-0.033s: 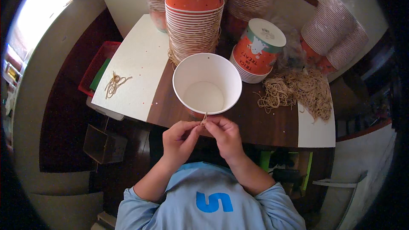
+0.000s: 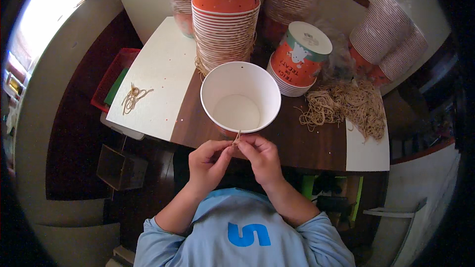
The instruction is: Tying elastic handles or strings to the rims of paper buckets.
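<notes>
At the table's near edge, my left hand [image 2: 207,164] and my right hand [image 2: 262,159] meet with thumbs and fingers pinched together. Between the fingertips is a thin tan cord [image 2: 239,136], its short upper piece sticking up against the rim of a paper bucket. That paper bucket [image 2: 217,89] stands upright just beyond my hands, white inside, with a small dark hole near its far rim. My fingers hide most of the cord and whatever knot or loop it may have.
Behind the bucket rises a tall stack of orange buckets [image 2: 225,34]. A shorter upside-down stack [image 2: 297,62] stands to its right. A tangled cord pile [image 2: 346,106] lies at the right, a small cord bundle [image 2: 133,99] at the left. Wrapped stacks [image 2: 381,27] stand far right.
</notes>
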A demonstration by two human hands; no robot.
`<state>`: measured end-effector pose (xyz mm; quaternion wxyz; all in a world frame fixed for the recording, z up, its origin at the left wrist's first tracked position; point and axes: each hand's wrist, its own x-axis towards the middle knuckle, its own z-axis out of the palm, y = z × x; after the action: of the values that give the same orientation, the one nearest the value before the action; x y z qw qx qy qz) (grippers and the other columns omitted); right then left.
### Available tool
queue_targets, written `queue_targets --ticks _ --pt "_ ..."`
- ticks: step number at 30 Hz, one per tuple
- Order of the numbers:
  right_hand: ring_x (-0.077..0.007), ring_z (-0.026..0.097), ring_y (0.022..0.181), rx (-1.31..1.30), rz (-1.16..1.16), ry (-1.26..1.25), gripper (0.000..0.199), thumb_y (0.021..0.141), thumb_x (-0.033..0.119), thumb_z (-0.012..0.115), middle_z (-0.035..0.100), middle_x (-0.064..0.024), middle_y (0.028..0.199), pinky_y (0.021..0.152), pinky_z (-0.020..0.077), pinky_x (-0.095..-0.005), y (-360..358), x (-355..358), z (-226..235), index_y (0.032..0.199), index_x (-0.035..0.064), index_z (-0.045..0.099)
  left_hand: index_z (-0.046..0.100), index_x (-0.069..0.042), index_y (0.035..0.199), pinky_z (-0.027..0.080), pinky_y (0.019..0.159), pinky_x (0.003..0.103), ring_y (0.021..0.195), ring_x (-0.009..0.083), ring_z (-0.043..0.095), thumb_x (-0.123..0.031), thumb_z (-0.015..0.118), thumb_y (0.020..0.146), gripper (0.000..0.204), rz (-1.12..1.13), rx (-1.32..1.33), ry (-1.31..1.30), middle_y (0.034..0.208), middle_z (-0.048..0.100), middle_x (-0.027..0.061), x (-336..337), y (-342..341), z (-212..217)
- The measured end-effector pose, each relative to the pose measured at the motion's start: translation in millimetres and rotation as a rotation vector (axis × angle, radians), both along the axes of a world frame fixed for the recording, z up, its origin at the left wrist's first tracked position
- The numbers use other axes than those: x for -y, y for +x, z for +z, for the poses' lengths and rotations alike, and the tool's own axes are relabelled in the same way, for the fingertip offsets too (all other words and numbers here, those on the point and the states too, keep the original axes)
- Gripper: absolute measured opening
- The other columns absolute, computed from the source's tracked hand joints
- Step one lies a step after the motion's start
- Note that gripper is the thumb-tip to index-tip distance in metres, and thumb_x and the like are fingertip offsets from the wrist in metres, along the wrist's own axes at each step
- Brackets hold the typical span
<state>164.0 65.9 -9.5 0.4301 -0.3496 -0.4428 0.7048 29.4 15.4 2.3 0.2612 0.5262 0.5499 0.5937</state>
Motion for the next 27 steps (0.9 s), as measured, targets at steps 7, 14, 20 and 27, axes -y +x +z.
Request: queue_targets --ticks 7,14,20,27 --pt "-0.0142 0.064 0.084 -0.007 -0.018 0.055 0.017 0.090 0.012 0.058 0.066 -0.0083 0.091 0.078 0.0534 -0.0278 -2 2 7 0.097 -0.0030 0.062 0.066 0.003 0.091 0.048 0.066 0.021 0.074 0.0108 0.061 -0.005 0.063 0.085 0.010 -0.012 0.009 -0.095 0.081 0.066 0.0074 1 -1 2" --pt "-0.0145 0.063 0.088 0.055 0.007 -0.024 0.028 0.096 0.022 0.048 0.066 -0.0075 0.093 0.082 0.0508 -0.0305 0 -1 11 0.098 -0.0004 0.064 0.065 0.002 0.088 0.047 0.065 0.021 0.072 0.0095 0.060 -0.006 0.062 0.086 0.009 -0.144 0.356 -0.210 0.079 0.066 0.0047 1 -7 -5" --pt "-0.0149 0.063 0.088 -0.125 0.142 -0.199 0.022 0.091 0.019 0.055 0.066 -0.0080 0.095 0.083 0.0501 -0.0292 0 -7 4 0.099 0.0003 0.064 0.064 0.002 0.088 0.046 0.064 0.021 0.071 0.0087 0.059 -0.006 0.063 0.086 0.008 -0.232 0.388 -0.250 0.079 0.065 0.0048 3 -12 -13" --pt "-0.0128 0.062 0.085 -0.057 0.141 -0.112 0.016 0.087 0.013 0.062 0.066 -0.0064 0.092 0.081 0.0500 -0.0266 0 -5 1 0.096 0.0008 0.064 0.063 0.002 0.089 0.047 0.064 0.020 0.072 0.0089 0.059 -0.006 0.063 0.086 0.008 -0.157 0.466 -0.269 0.081 0.065 0.0053 4 -13 -13"
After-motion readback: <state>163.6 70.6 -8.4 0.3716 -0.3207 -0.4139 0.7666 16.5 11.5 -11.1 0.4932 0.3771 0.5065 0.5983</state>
